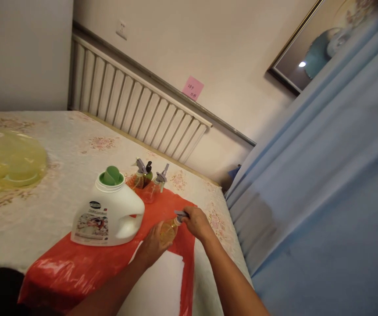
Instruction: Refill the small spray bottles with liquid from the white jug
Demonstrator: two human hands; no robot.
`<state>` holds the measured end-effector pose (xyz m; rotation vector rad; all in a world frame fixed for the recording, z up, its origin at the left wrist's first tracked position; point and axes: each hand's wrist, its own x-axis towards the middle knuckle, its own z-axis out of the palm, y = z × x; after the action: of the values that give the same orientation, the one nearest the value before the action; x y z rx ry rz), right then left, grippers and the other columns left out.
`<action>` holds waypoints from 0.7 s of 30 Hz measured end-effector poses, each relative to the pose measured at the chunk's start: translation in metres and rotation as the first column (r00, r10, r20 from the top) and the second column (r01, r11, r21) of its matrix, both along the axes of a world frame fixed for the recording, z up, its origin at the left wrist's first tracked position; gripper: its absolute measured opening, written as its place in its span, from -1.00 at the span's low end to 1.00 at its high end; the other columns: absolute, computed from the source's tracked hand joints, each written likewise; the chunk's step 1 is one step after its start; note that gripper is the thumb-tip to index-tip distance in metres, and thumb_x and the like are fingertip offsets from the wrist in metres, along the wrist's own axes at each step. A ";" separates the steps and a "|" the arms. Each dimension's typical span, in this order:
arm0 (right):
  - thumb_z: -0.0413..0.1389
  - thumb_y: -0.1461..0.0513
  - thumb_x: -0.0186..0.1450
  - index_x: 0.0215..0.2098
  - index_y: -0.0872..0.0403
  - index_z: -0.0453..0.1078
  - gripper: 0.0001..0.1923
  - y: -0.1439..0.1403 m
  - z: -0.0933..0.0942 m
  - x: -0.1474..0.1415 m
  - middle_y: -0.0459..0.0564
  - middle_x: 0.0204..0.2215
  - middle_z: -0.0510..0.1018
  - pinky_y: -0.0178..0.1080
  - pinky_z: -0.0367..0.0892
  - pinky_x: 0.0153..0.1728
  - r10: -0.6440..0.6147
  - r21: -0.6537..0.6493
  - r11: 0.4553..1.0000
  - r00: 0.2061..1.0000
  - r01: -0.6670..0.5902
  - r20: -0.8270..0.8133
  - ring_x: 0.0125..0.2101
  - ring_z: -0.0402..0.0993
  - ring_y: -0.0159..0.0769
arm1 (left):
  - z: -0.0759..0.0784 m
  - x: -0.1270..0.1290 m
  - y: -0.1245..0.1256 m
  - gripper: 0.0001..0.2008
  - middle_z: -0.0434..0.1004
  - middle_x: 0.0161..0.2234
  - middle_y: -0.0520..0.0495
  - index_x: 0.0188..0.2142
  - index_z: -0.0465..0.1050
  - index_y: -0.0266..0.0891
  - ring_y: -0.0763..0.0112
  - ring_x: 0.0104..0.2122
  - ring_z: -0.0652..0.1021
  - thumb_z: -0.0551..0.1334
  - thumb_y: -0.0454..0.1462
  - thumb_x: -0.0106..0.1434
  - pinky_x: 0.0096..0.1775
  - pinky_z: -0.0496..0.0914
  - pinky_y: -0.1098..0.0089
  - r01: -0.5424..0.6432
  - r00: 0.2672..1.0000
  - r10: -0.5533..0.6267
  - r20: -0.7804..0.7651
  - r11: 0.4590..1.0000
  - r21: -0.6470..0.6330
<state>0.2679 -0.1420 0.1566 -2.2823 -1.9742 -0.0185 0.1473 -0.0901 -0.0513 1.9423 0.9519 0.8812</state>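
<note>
My left hand point(152, 248) wraps around the body of a small clear spray bottle point(169, 230) holding yellowish liquid. My right hand point(196, 223) grips the grey spray head point(180, 214) on top of that bottle. The bottle stands over a red plastic bag point(87, 263) spread on the table. A big white detergent jug point(108, 215) with a green funnel point(111, 176) in its mouth stands just left of my hands.
Behind the jug stand two more clear spray bottles point(138, 175) point(154, 188) and a dark green pump bottle point(148, 172). A white paper point(158, 285) lies on the bag. A yellow translucent basin point(8, 160) sits far left on the floral tablecloth point(60, 149). Blue curtain point(323, 197) hangs right.
</note>
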 end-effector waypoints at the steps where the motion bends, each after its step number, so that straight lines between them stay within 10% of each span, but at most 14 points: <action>1: 0.16 0.29 0.28 -0.40 0.05 0.46 -0.91 0.000 0.000 -0.001 -0.10 -0.44 0.58 -0.35 0.10 -0.41 0.003 -0.001 1.000 1.000 -0.003 -0.005 -0.39 0.43 -0.33 | 0.000 0.000 0.000 -0.26 0.36 0.22 -0.32 0.26 0.11 -0.27 0.01 0.24 0.36 0.26 -0.13 0.12 0.23 0.27 0.06 0.001 1.000 -0.001 0.000 1.000 0.000; 21: 0.16 0.28 0.25 -0.37 0.07 0.49 -0.94 0.005 0.011 -0.008 0.01 -0.38 0.63 -0.30 0.06 -0.41 -0.051 -0.067 0.996 0.998 0.054 0.040 -0.34 0.49 -0.25 | 0.005 -0.002 -0.003 -0.28 0.37 0.20 -0.31 0.24 0.11 -0.27 -0.01 0.22 0.39 0.26 -0.15 0.13 0.22 0.29 0.04 -0.018 1.000 0.018 0.005 1.000 -0.011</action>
<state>0.2600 -0.1370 0.1673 -2.3930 -1.9621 0.0006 0.1455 -0.0928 -0.0463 1.9240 0.9715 0.8887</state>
